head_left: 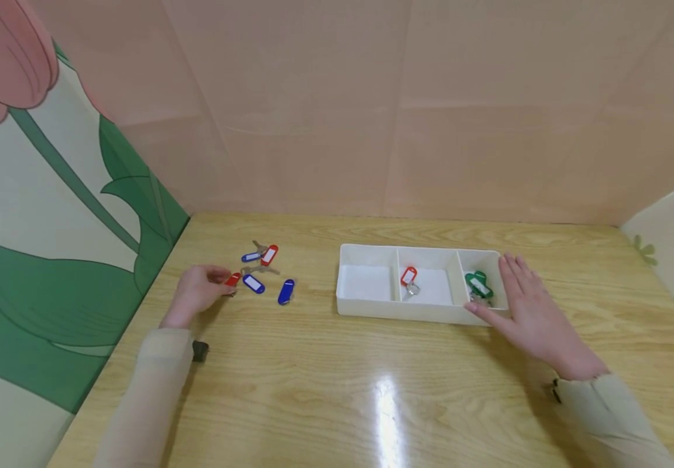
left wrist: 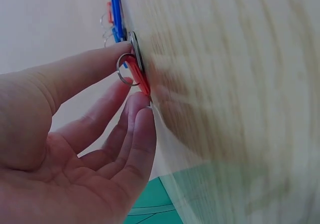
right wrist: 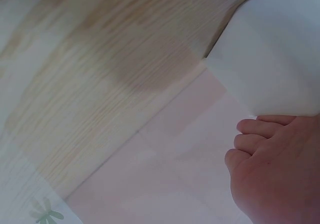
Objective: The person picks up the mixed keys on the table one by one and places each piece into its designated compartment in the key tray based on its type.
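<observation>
My left hand [head_left: 199, 290] is at the left of the table, thumb and fingertips pinching a red key tag [head_left: 233, 279]; its metal ring shows in the left wrist view. Right beside it lie two blue key tags [head_left: 253, 283] and, farther back, another red tag [head_left: 269, 255] and a blue one [head_left: 251, 257] with keys. My right hand [head_left: 532, 315] rests with straight fingers along the right end of a white three-compartment tray [head_left: 401, 311], thumb on its front rim. Green key tags [head_left: 479, 285] lie in the right compartment, a red key tag [head_left: 409, 276] with a key in the middle one.
The tray stands on a wood-grain table [head_left: 290, 377]. A pinkish wall covering [head_left: 337, 130] rises behind the table's back edge. At the left, a panel with a painted flower and green leaves [head_left: 50, 292] borders the table.
</observation>
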